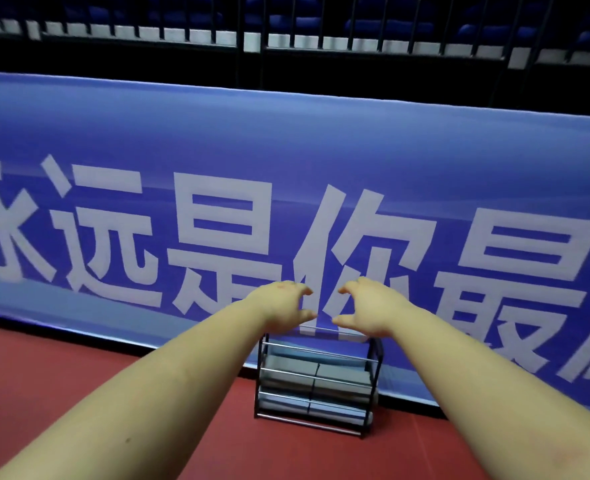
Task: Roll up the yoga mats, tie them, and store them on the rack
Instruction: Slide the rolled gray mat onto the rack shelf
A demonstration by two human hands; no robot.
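While both bare arms reach forward, the left hand [284,306] and right hand [368,308] hover above the black rack [317,382], each grip loosely spread and holding nothing. Rolled grey-blue yoga mats [316,379] lie on the rack's tiers, on the red floor [79,375] against a blue banner [286,150].

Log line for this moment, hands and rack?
left hand: open, empty | right hand: open, empty | rack: on floor by banner, rolled mats on shelves
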